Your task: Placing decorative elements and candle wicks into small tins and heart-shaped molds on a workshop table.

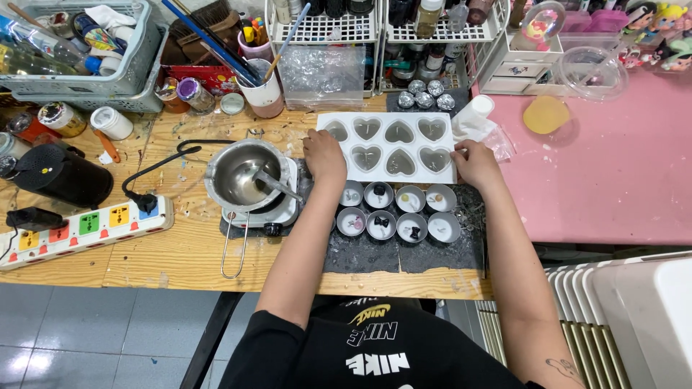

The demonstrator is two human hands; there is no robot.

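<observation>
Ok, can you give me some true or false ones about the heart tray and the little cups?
1. Both hands are on the heart mould. True: the left hand is at its left edge and the right hand at its right edge.
2. The heart mould has four heart shapes. False: it has seven, four in the back row and three in front.
3. Eight small round cups sit in two rows in front of the mould. True.
4. The metal pot stands on the pink table. False: it sits on a small white burner on the wooden table.
5. The power strip lies left of the pot. True.
</observation>
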